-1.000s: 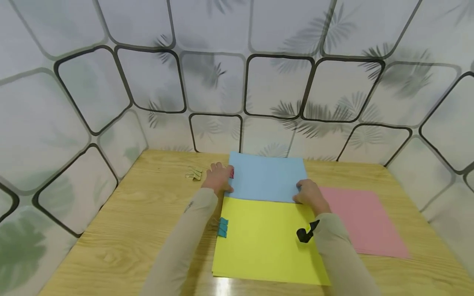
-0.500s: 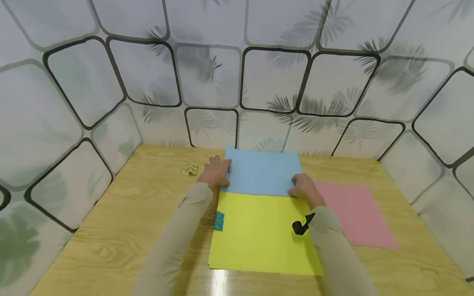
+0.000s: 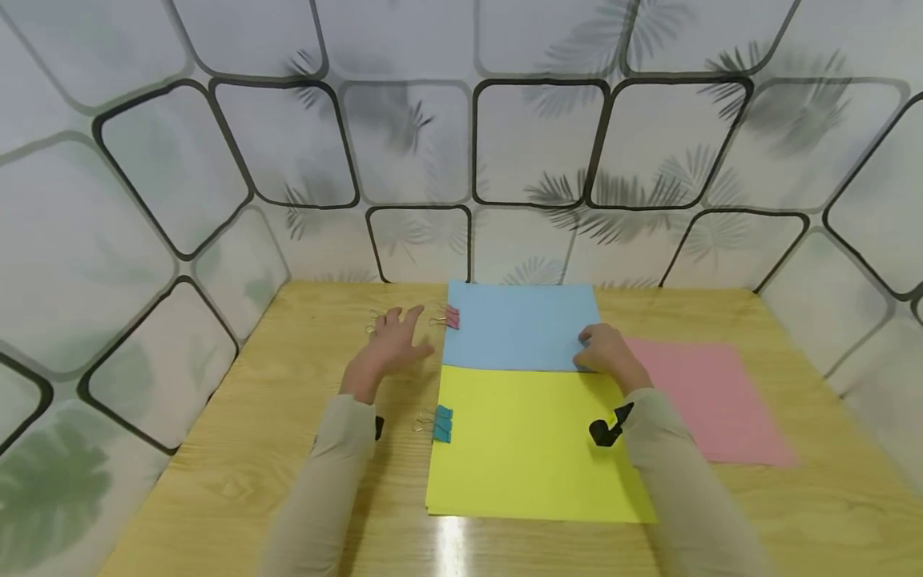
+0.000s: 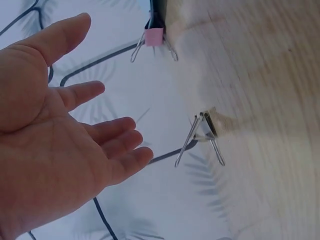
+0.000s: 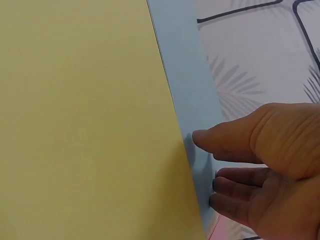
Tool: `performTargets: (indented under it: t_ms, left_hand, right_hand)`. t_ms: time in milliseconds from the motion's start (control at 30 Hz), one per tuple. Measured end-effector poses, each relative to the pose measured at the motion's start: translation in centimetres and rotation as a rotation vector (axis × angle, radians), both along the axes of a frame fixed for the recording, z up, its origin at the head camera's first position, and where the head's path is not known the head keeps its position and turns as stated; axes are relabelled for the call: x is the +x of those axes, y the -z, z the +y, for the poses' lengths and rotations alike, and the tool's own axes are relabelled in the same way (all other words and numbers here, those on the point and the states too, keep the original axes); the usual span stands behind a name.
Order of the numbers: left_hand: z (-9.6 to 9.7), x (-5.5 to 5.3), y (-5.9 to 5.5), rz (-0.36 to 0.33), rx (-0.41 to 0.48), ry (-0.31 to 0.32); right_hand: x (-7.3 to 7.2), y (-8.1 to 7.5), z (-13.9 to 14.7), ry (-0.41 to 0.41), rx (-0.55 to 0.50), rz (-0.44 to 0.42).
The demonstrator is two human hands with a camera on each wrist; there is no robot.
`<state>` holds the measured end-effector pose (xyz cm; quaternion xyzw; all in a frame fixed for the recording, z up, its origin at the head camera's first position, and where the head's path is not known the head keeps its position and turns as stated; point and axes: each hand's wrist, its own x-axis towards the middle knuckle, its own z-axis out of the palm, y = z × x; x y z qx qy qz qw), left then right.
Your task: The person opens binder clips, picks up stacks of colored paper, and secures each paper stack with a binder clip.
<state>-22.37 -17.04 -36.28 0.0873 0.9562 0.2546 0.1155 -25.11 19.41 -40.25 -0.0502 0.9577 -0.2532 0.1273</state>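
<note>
On the table (image 3: 238, 417), the far paper (image 3: 519, 324) lies just behind the near paper (image 3: 534, 445); each has a binder clip (image 3: 442, 424) on its left edge. A side paper (image 3: 721, 409) lies to the right, and a loose clip (image 4: 210, 125) to the left.

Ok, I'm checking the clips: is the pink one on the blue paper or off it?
On: the head view shows the pink clip seated over the left edge of the blue paper.

Both forearms (image 3: 316, 485) stretched forward, left hand (image 3: 388, 350) with fingers (image 4: 131, 158) spread, right hand (image 3: 607, 357) with fingers loosely bent
</note>
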Motion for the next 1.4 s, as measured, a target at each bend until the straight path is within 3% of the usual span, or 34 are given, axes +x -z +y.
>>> performTargets:
  t_ms: [133,233,500,600,733,867,1133,1400]
  left_hand:
    - [-0.9,1.0,0.0,0.044,0.059,-0.019]
    - [-0.9,1.8,0.4,0.064,0.091,-0.032]
    - [-0.6,3.5,1.9,0.087,0.095,-0.026]
    - [-0.6,3.6,1.8,0.109,0.081,-0.022]
    - [-0.7,3.5,1.1,0.142,0.072,-0.012]
    - [-1.1,3.5,0.9,0.163,0.052,-0.012]
    - [-2.6,4.6,1.6,0.101,0.021,-0.088]
    - [-3.1,4.1,0.9,0.047,-0.003,-0.080]
  right_hand:
    - [-0.2,-0.6,0.0,-0.007,-0.017,0.009]
    - [0.5,-0.6,0.2,-0.002,-0.015,0.010]
    - [5.3,0.7,1.4,-0.018,-0.093,0.105]
    - [6.2,0.9,1.8,-0.047,-0.093,0.173]
    - [6.2,-0.1,2.1,-0.072,-0.093,0.225]
    - [5.8,-1.0,1.7,-0.094,-0.078,0.209]
    - [5.0,-1.5,0.0,-0.167,0.036,0.236]
    - [5.5,-1.1,2.6,-0.074,0.045,0.208]
